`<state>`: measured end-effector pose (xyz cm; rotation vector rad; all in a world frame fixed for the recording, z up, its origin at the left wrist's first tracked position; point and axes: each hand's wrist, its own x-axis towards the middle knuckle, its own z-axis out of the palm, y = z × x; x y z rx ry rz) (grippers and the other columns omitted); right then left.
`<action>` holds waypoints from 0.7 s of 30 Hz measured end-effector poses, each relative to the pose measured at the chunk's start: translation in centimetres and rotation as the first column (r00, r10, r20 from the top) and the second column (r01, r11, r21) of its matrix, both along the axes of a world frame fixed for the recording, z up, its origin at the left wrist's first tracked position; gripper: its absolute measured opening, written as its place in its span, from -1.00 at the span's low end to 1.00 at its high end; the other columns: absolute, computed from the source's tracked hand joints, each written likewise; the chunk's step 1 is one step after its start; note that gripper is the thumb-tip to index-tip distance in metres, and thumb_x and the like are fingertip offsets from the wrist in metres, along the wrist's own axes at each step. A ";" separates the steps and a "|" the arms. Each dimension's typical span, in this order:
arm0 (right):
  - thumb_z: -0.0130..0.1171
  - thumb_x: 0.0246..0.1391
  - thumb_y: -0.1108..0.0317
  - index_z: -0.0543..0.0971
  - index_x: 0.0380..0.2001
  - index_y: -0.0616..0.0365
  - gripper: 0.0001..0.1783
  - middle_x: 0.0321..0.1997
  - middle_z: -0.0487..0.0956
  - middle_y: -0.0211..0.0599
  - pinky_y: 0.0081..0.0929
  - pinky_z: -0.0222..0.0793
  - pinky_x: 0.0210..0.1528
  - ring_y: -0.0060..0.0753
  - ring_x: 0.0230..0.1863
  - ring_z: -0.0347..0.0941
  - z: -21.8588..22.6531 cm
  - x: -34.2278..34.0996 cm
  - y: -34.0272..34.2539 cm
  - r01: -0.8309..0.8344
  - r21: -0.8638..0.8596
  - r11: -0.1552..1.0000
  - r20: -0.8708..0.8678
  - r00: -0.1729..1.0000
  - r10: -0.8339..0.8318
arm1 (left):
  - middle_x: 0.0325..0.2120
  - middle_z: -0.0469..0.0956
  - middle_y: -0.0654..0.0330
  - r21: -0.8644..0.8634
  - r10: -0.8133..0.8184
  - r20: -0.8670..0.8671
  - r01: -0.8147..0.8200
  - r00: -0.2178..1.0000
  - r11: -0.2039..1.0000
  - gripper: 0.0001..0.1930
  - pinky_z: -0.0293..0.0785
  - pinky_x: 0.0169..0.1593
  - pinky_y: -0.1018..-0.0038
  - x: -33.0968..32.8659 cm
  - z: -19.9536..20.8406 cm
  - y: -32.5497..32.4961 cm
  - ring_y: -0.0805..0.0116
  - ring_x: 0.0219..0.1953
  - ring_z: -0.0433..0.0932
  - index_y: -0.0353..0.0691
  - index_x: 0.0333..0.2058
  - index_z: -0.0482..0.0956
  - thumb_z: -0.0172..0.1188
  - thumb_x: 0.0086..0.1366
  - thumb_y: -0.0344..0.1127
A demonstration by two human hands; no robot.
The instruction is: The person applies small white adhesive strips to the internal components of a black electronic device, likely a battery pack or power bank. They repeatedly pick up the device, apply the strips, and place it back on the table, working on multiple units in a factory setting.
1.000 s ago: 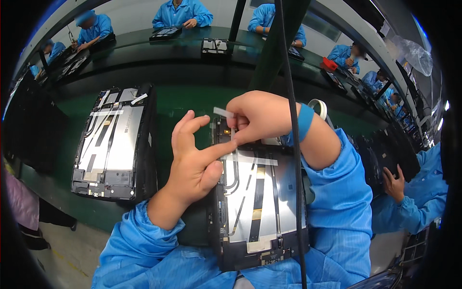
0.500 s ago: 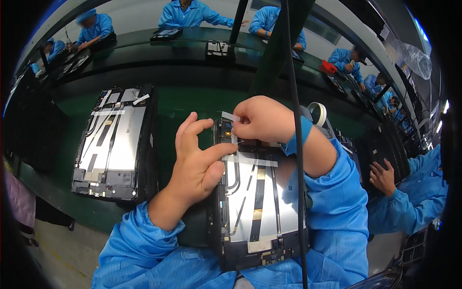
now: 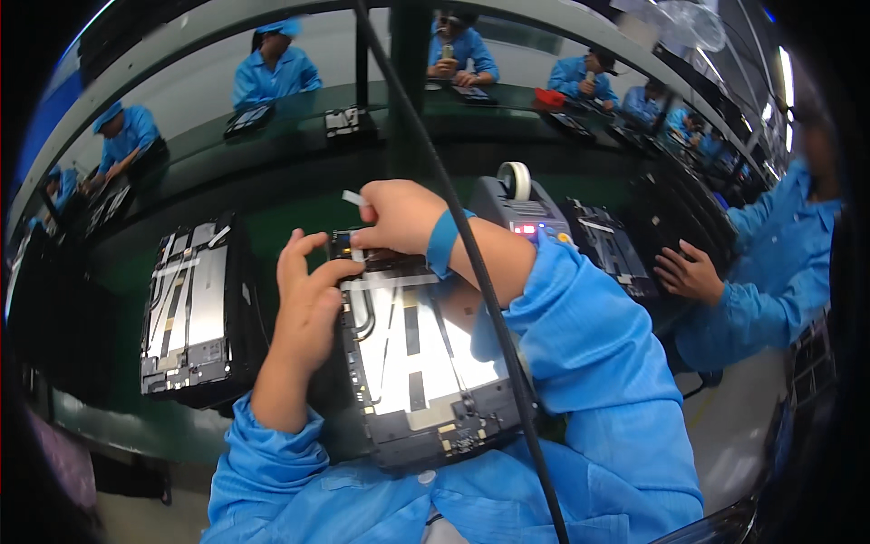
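Observation:
An opened tablet (image 3: 385,331) lies in front of me, its silvery battery area and dark ribbon cables exposed. White tape crosses its upper part. My right hand (image 3: 401,216) is closed in a pinch over the top edge; a short white tape strip (image 3: 352,198) sticks out beyond its fingers. Spread fingers of my left hand (image 3: 306,304) rest by the upper left corner, the index fingertip touching the tablet near the right hand. What lies directly under the right fingers is hidden.
A stack of similar opened tablets (image 3: 201,313) stands on the left of the green bench. At the right are a tape dispenser (image 3: 521,213), another opened tablet (image 3: 612,249) and a co-worker's hand (image 3: 691,272). A black cable (image 3: 444,181) hangs across the view.
My view has swung to the right, showing more of the tape dispenser. The tape piece below my right fingers no longer shows; those fingers now sit lower against the tablet's top edge.

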<state>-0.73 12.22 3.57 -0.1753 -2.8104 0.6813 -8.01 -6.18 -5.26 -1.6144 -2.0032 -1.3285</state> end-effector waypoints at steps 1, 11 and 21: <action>0.36 -0.10 0.23 0.46 -0.46 0.21 -0.67 -0.52 0.53 -0.17 -0.41 0.39 -0.41 -0.35 -0.44 0.52 0.0 0.7 0.2 -0.117 -0.119 0.986 -0.039 0.993 0.113 | 0.14 0.21 -0.06 -0.034 -0.024 0.098 0.027 0.995 0.999 -0.46 -0.13 0.29 0.02 0.2 0.5 -0.5 -0.17 0.31 -0.06 -0.08 -0.11 0.58 -0.29 0.31 0.11; 0.17 0.04 0.23 0.60 -0.35 0.18 -0.77 -0.55 0.53 -0.14 -0.29 0.38 -0.41 -0.11 -0.47 0.49 -0.4 14.1 -4.2 -0.182 -0.086 0.980 -0.457 0.881 0.123 | -0.67 0.49 0.17 0.044 -0.204 0.009 0.204 0.979 0.978 -0.92 0.36 -0.51 0.45 9.0 8.5 -1.2 0.29 -0.62 0.49 -0.27 -0.54 0.57 0.31 0.00 -0.44; 0.05 0.17 0.34 0.49 -0.40 0.21 -0.84 -0.54 0.53 -0.34 -0.57 0.37 -0.44 -0.51 -0.53 0.44 -3.5 15.9 2.0 -0.059 -0.622 0.781 -0.344 0.916 -0.205 | -0.37 0.55 0.14 -0.302 -0.164 0.453 0.324 0.876 0.896 -0.47 0.47 -0.32 0.43 7.5 10.8 6.3 0.32 -0.42 0.55 -0.29 0.05 0.45 0.24 0.02 -0.49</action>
